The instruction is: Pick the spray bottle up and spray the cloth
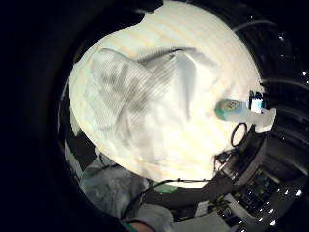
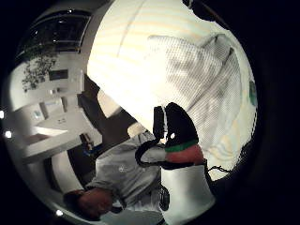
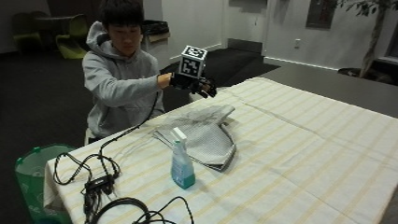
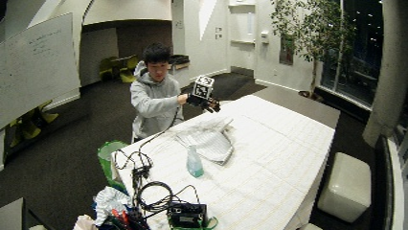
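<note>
Striped table (image 3: 323,140) under a rumpled cloth (image 3: 205,133); bottle (image 3: 181,161) of blue liquid upright just beside it, untouched. Gloved hand (image 3: 198,85) raised above the cloth's far edge, fingers loosely curled, holding nothing.

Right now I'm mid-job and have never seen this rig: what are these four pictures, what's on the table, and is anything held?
There is no robot here. A person sits at the table and works with a black-gloved right hand, raised in the air over the table's far edge. It holds nothing.

The two round pictures come from small cameras on that hand's palm, looking down at the table. The other two are room cameras, one closer and one wider.

On the striped tablecloth lies a crumpled pale cloth. A spray bottle of blue-green liquid stands upright beside it, nearer the closer room camera, untouched. Black cables lie at the table's end.
</note>
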A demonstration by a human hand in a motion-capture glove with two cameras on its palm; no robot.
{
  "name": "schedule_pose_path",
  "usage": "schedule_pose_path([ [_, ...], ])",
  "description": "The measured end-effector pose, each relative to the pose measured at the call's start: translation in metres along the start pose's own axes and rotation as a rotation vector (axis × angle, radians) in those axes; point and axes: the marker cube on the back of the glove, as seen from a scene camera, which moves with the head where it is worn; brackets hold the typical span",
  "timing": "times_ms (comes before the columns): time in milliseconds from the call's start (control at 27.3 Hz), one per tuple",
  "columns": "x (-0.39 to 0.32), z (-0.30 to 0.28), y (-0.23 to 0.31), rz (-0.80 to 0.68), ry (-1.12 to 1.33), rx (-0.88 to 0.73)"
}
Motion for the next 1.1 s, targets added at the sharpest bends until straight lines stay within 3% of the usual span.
schedule_pose_path([
  [513,-0.013,0.006,0.009,-0.028,-0.003,0.070],
  [1100,0.000,0.006,0.048,-0.112,-0.027,0.478],
])
